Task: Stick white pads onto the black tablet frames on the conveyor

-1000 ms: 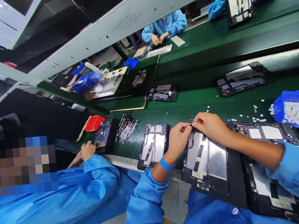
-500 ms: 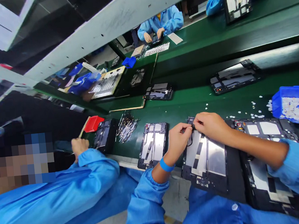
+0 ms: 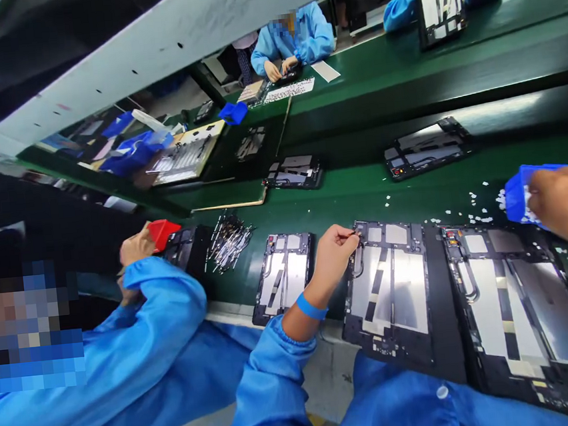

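An opened tablet lies in front of me, its silvery inside facing up. At its top left corner my left hand is closed in a pinch; a small dark part shows at the fingertips, too small to name. My right hand reaches over the blue bin, its fingers hidden behind the hand and smeared by motion. Only a few of the small white pieces inside the bin show. Right of the first tablet, a second opened tablet lies below my right hand.
Another opened tablet lies left, beside a heap of thin metal strips. Two more tablets lie farther back on the green bench. White scraps are scattered near the bin. At left, a co-worker's hand holds a red tray.
My right hand has left the tablet's top corner and moved right to the blue bin. My left hand stays at the corner. The co-worker's hand has moved onto the red tray, which is now raised.
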### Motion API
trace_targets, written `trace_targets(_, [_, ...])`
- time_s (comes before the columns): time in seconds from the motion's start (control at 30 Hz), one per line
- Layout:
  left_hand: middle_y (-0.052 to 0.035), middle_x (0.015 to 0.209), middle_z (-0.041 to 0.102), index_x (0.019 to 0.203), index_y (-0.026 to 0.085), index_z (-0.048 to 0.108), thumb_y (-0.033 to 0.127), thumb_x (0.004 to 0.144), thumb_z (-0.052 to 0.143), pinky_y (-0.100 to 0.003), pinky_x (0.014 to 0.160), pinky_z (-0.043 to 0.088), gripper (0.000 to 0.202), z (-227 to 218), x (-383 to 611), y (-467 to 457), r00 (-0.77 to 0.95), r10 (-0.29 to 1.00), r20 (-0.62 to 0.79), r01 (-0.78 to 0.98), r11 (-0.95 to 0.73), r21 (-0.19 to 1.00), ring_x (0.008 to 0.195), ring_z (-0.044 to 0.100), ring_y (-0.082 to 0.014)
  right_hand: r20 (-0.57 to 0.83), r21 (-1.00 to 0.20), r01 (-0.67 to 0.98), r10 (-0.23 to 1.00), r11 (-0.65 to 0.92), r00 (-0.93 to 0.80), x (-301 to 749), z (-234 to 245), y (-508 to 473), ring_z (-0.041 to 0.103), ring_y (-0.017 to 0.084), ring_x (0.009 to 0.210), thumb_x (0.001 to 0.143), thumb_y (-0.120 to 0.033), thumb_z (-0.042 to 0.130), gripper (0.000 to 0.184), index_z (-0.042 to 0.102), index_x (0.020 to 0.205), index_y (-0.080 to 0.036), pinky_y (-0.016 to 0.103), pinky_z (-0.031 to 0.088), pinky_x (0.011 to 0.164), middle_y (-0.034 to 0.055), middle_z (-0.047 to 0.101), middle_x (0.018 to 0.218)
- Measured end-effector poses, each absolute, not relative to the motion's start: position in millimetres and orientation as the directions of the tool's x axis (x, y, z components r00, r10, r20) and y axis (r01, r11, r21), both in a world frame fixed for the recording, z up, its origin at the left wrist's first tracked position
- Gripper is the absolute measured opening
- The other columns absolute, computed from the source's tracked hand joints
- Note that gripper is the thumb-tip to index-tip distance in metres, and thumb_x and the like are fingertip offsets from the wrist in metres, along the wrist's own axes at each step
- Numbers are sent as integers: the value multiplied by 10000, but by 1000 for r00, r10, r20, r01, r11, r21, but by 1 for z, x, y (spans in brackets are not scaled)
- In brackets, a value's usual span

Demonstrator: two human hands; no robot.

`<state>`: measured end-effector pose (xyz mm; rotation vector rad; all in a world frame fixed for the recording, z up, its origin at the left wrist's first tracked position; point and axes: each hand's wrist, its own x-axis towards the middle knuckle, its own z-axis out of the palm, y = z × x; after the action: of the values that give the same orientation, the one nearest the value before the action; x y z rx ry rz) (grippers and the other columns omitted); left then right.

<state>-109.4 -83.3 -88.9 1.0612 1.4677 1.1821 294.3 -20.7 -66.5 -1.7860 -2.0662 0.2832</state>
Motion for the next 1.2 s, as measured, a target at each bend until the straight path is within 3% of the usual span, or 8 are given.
trace_targets(0.03, [8, 801, 692, 820, 190, 618, 274, 756, 780, -241, 724, 461, 193, -90, -109, -83, -191, 972, -140, 61, 154, 986, 758, 631, -124, 150, -308, 930, 975, 202, -162, 274, -64, -26, 645, 303, 818, 882, -233, 594, 77, 666, 867, -255, 446, 457, 769, 86, 655, 836])
trace_targets(0.07, [11, 801, 689, 823, 191, 613, 271, 752, 782, -239, 724, 463, 201, -90, -109, -83, -198, 971, -137, 56, 151, 987, 757, 631, -122, 121, -288, 920, 963, 265, -240, 245, -61, -32, 662, 292, 844, 894, -226, 583, 138, 706, 955, -243, 426, 469, 771, 91, 714, 939])
trace_targets(0.17, [21, 789, 675, 833, 193, 605, 262, 753, 783, -236, 716, 467, 207, -91, -106, -84, -224, 967, -125, 63, 142, 988, 744, 628, -116, 61, -417, 808, 900, 417, -432, 144, -49, -48, 696, 241, 914, 957, -231, 552, 196, 746, 932, -231, 348, 472, 791, 61, 767, 1006])
trace_targets(0.3, [14, 787, 685, 837, 192, 620, 238, 771, 766, -245, 721, 488, 166, -88, -104, -89, -243, 963, -113, 108, 142, 984, 739, 643, -117, -6, -478, 735, 836, 480, -549, 68, -49, -53, 701, 219, 909, 1025, -249, 522, 258, 763, 952, -193, 312, 456, 791, 75, 771, 975])
trace_targets(0.8, [-24, 882, 760, 812, 196, 693, 196, 825, 714, -266, 719, 517, 25, -81, -101, -102, -239, 970, 49, 375, 46, 926, 765, 673, -137, -2, -401, 723, 788, 563, -615, 60, -59, -53, 705, 235, 933, 1051, -213, 479, 279, 742, 975, -164, 305, 448, 808, 115, 769, 1008])
trace_targets(1.03, [-30, 865, 748, 824, 198, 657, 215, 813, 747, -274, 761, 544, 93, -87, -101, -97, -253, 965, -63, 198, 115, 973, 800, 696, -142, -15, -438, 748, 828, 498, -560, 64, -60, -47, 686, 217, 923, 1013, -168, 494, 247, 739, 984, -172, 289, 419, 786, 87, 752, 972])
trace_targets(1.2, [-27, 866, 747, 841, 197, 657, 186, 807, 745, -274, 772, 548, 95, -91, -102, -94, -259, 964, -58, 198, 112, 974, 802, 696, -139, 62, -473, 723, 837, 504, -543, 70, -65, -52, 679, 219, 916, 1008, -200, 523, 218, 738, 971, -187, 296, 419, 809, 76, 748, 953])
